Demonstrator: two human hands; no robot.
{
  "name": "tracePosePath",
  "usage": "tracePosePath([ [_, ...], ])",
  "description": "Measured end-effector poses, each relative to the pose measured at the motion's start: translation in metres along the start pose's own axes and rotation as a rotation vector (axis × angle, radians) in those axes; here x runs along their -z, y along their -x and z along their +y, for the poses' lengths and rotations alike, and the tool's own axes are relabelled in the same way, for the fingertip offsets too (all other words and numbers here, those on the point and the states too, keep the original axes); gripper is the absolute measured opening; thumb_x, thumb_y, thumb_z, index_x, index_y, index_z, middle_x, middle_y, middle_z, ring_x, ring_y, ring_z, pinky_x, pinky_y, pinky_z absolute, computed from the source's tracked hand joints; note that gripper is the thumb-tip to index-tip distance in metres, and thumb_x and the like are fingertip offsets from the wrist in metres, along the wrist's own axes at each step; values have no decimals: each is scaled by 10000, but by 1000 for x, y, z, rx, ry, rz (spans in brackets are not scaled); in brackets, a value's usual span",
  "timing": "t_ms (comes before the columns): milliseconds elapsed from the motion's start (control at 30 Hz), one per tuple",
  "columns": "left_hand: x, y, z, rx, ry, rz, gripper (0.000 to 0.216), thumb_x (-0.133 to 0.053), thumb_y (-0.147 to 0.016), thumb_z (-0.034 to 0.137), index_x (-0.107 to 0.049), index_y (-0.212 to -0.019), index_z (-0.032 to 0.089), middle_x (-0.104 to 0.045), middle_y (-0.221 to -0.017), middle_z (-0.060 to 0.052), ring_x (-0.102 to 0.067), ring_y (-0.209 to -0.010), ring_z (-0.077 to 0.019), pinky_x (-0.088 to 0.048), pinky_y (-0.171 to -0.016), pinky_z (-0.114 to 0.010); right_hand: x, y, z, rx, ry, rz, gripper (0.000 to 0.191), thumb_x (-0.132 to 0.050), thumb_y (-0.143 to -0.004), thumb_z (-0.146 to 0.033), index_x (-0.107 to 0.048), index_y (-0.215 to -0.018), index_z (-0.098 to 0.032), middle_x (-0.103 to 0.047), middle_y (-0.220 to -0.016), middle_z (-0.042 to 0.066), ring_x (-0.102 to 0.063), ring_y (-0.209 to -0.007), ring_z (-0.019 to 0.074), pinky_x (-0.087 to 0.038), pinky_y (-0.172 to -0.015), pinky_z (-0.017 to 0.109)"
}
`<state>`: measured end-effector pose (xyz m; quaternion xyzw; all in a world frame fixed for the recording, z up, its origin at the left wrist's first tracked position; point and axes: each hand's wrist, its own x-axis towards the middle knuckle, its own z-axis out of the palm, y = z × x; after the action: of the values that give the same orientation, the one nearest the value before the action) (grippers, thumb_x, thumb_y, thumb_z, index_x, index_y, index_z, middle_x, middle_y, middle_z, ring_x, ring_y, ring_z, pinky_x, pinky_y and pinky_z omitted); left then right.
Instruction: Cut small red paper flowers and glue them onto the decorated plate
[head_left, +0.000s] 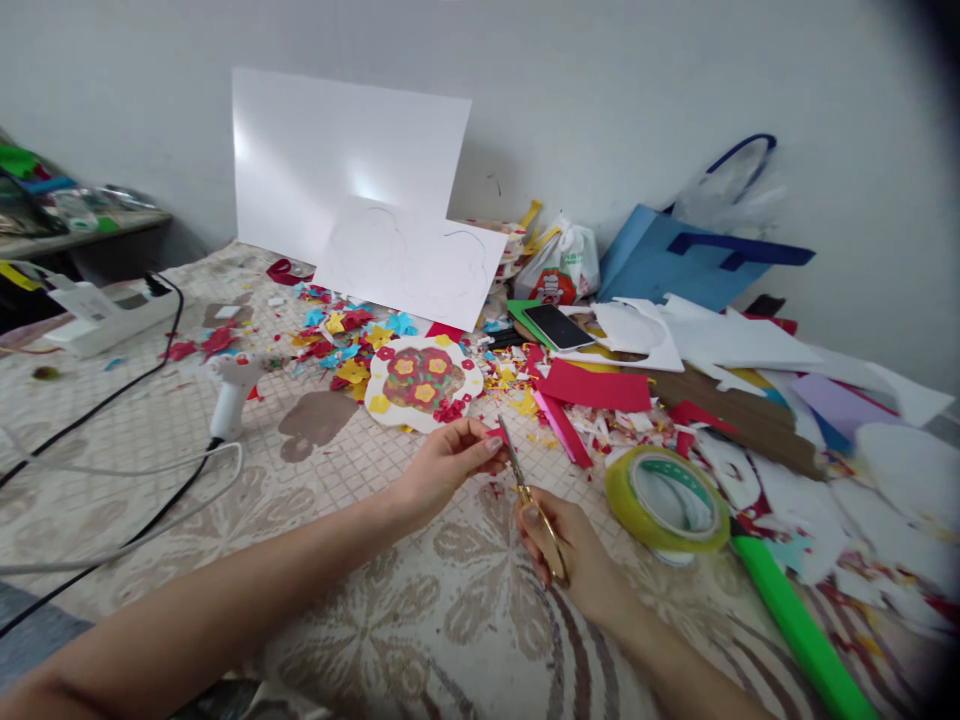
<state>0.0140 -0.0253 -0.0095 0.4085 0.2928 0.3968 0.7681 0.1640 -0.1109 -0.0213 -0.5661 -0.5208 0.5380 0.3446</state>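
My left hand (pixel 454 460) pinches a small piece of red paper (pixel 496 434) between thumb and fingers. Gold-handled scissors (pixel 525 490) are gripped in my right hand (pixel 566 545), their blades pointing up and away, right beside the red piece. Whether the blades touch the paper is too small to tell. Just beyond my left hand lies a white scalloped craft piece (pixel 375 400), decorated with yellow and red paper flowers around a patterned middle.
A glue gun (pixel 232 390) stands at left among cables (pixel 161 515). Yellow tape (pixel 626 500) and a green-handled tool (pixel 802 620) lie right. Paper scraps (pixel 525 375), red card (pixel 596 387), a phone (pixel 559 327), white sheets (pixel 337 160) and a blue bag (pixel 667 260) are behind.
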Motion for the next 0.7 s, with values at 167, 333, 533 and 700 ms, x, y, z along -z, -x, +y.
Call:
tracePosePath([
  [167, 0, 0, 0, 16, -13, -7, 236, -722, -710, 292, -547, -735, 137, -659, -758, -30, -611, -708, -109, -468, -728, -259, 8, -3, -5, -6, 59, 54, 477, -394, -807, -663, -406, -655, -211, -361, -473, -75, -347, -340, 76, -299, -362, 208],
  [333, 1, 1, -4, 97, -60, -49, 271, -737, -686, 317, -538, -744, 143, -658, -745, -24, -610, -692, -116, -467, -693, -261, 34, -13, -8, 86, 735, 337, 297, -508, -822, -456, -499, -668, -203, -509, -534, 4, -476, -482, 158, -336, -487, 271],
  [533, 2, 2, -8, 124, -182, -133, 264, -716, -702, 344, -564, -747, 134, -664, -764, -38, -603, -689, -112, -465, -688, -254, 47, -15, -7, 291, 918, 482, 260, -480, -846, -314, -579, -1033, -161, -622, -984, 130, -579, -904, 271, -430, -785, 390],
  [700, 1, 4, -7, 119, -251, -194, 258, -687, -728, 368, -590, -758, 130, -659, -719, -36, -600, -669, -112, -460, -665, -244, 44, -10, -16, 357, 571, 352, 218, -470, -871, -301, -614, -998, -197, -612, -1046, 93, -565, -951, 233, -450, -779, 345],
])
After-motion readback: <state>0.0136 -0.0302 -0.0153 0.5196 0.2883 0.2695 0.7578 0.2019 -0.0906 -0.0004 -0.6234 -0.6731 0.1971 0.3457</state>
